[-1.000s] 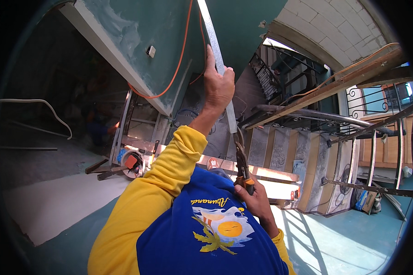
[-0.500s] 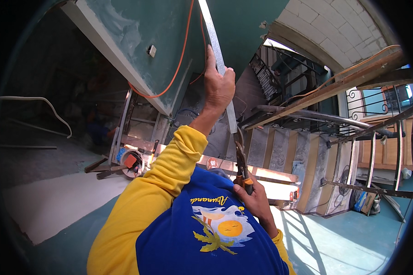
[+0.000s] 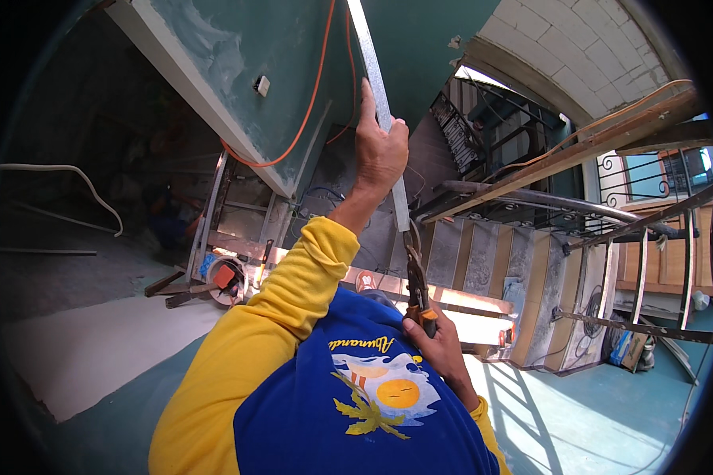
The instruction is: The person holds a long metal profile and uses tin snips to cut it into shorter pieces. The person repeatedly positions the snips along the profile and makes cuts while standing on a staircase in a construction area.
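Observation:
My left hand (image 3: pixel 380 154), raised and reaching forward, is wrapped round a long, narrow galvanized metal strip (image 3: pixel 370 59), with its index finger stretched along the side. The strip slants up past the top of the view, and its lower end comes down to the jaws of a pair of tin snips (image 3: pixel 415 265). Those snips have dark, worn blades and orange-and-black handles. Close to my body, my right hand (image 3: pixel 440 344) is closed round the handles. Its fingers are partly hidden beneath. I cannot tell how deep the strip end sits between the blades.
Stairs (image 3: pixel 483 261) descend ahead, beside a metal railing (image 3: pixel 642 277) on the right. A wooden beam (image 3: pixel 570 154) crosses above them. An orange cord (image 3: pixel 318 87) hangs along the green wall (image 3: pixel 238 55). At left, a bucket (image 3: pixel 228 289) holds tools, near a white sheet (image 3: pixel 111 348).
The strip, my left hand and the snips have shifted very slightly. Both hands keep the same grips.

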`<state>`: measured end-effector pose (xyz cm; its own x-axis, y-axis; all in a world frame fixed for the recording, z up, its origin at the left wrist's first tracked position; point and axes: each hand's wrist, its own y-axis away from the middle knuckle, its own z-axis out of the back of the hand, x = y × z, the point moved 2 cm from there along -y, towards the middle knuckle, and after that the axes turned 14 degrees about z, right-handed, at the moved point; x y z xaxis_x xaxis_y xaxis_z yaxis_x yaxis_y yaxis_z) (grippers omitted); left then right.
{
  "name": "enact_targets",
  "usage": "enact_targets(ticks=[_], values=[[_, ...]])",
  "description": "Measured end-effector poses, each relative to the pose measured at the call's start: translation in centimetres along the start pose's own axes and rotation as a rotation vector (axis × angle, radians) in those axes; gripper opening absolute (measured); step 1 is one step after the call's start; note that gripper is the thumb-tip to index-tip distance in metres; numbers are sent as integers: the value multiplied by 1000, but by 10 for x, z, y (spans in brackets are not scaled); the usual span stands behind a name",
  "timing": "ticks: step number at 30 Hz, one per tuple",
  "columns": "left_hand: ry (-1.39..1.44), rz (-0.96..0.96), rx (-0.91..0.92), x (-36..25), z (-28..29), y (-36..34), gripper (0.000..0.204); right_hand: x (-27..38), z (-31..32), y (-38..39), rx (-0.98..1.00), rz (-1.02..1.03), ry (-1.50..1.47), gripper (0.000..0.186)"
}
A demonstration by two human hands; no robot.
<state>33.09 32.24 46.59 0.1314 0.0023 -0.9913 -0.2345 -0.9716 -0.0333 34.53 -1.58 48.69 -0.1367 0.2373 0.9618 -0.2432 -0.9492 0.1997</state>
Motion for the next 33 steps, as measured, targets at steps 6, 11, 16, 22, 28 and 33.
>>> enact_targets(ticks=[6,11,16,22,28,33], values=[[14,14,-2,0,0,3,83,1,-5,0,-50,-7,33,50],[4,16,-15,1,-1,5,83,1,-10,0,-80,-28,25,48],[-11,-15,-33,4,-3,4,83,-11,-12,2,-95,-12,20,47],[-43,-18,-29,6,-2,3,84,-14,-11,1,-80,-18,0,49],[-38,-4,-33,5,-5,4,84,-15,-11,2,-99,-36,-46,50],[-41,-8,-38,5,-7,4,84,-15,-10,-1,-87,-13,-16,51]])
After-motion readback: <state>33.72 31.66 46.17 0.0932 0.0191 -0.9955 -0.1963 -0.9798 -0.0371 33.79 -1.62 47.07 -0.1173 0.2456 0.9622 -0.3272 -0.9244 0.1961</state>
